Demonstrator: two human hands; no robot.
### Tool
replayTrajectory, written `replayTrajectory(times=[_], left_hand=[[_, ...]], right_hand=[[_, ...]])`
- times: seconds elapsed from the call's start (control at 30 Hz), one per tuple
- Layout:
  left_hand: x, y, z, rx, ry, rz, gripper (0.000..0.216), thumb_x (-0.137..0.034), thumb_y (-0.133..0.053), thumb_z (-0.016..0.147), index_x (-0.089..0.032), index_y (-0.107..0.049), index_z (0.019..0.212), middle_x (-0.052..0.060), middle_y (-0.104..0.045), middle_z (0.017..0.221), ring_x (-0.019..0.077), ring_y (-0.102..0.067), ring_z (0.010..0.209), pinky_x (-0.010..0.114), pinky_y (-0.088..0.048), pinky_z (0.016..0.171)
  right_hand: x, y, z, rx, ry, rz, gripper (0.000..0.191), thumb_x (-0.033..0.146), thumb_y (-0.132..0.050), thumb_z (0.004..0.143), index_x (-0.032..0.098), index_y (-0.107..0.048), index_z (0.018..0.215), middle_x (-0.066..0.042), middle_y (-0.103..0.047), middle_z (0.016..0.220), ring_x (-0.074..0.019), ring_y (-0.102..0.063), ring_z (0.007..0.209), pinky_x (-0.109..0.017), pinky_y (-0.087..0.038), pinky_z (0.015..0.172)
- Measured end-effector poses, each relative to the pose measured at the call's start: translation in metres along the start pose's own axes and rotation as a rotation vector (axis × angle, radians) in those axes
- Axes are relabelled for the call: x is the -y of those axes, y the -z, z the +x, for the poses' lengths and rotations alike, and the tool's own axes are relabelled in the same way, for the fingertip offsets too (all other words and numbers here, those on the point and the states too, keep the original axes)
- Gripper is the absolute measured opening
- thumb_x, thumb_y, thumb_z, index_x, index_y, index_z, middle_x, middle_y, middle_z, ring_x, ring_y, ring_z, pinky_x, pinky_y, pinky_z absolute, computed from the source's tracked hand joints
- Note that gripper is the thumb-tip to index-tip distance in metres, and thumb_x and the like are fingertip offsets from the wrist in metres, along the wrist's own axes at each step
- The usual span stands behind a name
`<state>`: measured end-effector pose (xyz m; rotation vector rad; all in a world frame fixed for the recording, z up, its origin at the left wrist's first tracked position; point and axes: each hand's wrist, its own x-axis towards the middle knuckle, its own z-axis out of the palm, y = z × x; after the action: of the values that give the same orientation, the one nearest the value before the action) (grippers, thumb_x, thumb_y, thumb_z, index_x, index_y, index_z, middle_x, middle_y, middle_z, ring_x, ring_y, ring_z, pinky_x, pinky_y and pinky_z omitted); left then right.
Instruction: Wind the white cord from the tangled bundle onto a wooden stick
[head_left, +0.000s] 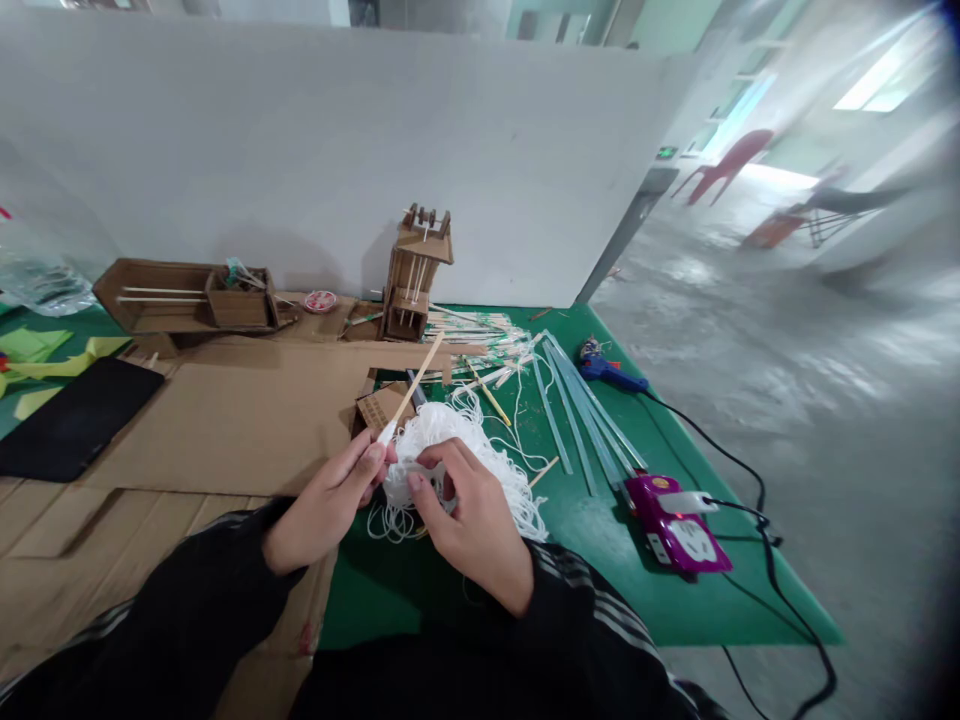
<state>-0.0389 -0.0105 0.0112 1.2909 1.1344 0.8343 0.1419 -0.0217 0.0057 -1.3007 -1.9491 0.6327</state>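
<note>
The thin wooden stick point(420, 386) rises at a slant from the left hand point(330, 505), its free end pointing up and away from the grip. It looks light and stiff but slim enough to snap if bent hard, so the wrapped lower end seems the place to hold it. That end carries a white wrap point(388, 432) just above the thumb. The left hand is closed on it — thumb pressed against curled fingers, no gap showing.

Just right of that grip, the right hand point(480, 520) is curled, thumb and forefinger tips close together; whether they pinch a strand I cannot tell. Beneath and beyond it lies a heap of white cord point(442, 422) — probably soft, limp and prone to tangling. Cardboard point(247, 410) spreads left of the grip.
</note>
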Motion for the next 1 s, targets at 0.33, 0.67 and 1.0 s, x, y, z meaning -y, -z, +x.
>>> replayTrajectory(times=[0.33,0.67,1.0], left_hand=[[0.010,0.004,0.005,-0.014,0.071,-0.050,0.041,-0.060,-0.044,0.091,-0.020,-0.051,0.085,-0.004,-0.037,0.071,0.0120,-0.032,0.059,0.024,-0.031,0.053],[0.012,0.007,0.008,-0.046,0.018,0.045,0.039,-0.056,-0.039,0.094,-0.021,-0.053,0.086,-0.002,-0.042,0.072,0.0149,-0.041,0.068,0.025,-0.040,0.065],[0.025,0.010,0.009,-0.052,-0.008,-0.068,0.033,-0.049,-0.039,0.097,-0.021,-0.054,0.089,-0.003,-0.045,0.073,0.0136,-0.043,0.067,0.026,-0.037,0.066]], right_hand=[[-0.009,-0.017,0.013,0.126,-0.079,-0.068,0.014,0.021,-0.049,0.095,0.022,-0.062,0.099,-0.002,-0.072,0.085,-0.0169,-0.068,0.076,-0.025,-0.045,0.069],[-0.016,-0.033,0.018,0.001,-0.021,0.048,0.015,0.015,-0.055,0.091,0.021,-0.067,0.097,-0.005,-0.061,0.096,-0.0154,-0.062,0.083,-0.025,-0.049,0.075],[-0.017,-0.034,0.021,0.099,-0.029,0.081,0.020,0.012,-0.050,0.091,0.020,-0.066,0.100,-0.005,-0.069,0.099,-0.0172,-0.065,0.090,-0.026,-0.048,0.081]])
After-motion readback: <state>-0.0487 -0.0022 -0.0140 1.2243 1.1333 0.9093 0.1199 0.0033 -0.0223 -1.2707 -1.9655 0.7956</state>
